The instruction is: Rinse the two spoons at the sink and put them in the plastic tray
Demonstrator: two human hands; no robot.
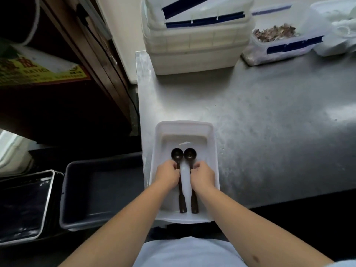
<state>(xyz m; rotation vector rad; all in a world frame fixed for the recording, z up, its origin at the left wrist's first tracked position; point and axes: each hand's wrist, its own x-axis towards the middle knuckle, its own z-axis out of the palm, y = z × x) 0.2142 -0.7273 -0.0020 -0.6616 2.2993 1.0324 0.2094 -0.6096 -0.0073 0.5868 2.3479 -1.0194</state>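
Both spoons (182,180) lay side by side in tray (212,151); left hand (167,175) and right hand (202,176) each pinched a handle. Risk: tray overhung the tabletop (269,132) edge (might tip if pressed).

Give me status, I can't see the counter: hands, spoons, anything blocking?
Left hand and right hand each gripping a spoon handle. Both spoons lying in tray. Nothing blocking.

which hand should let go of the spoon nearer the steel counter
The right hand: it holds the right spoon, on the counter side of the tray. The left hand holds the other.
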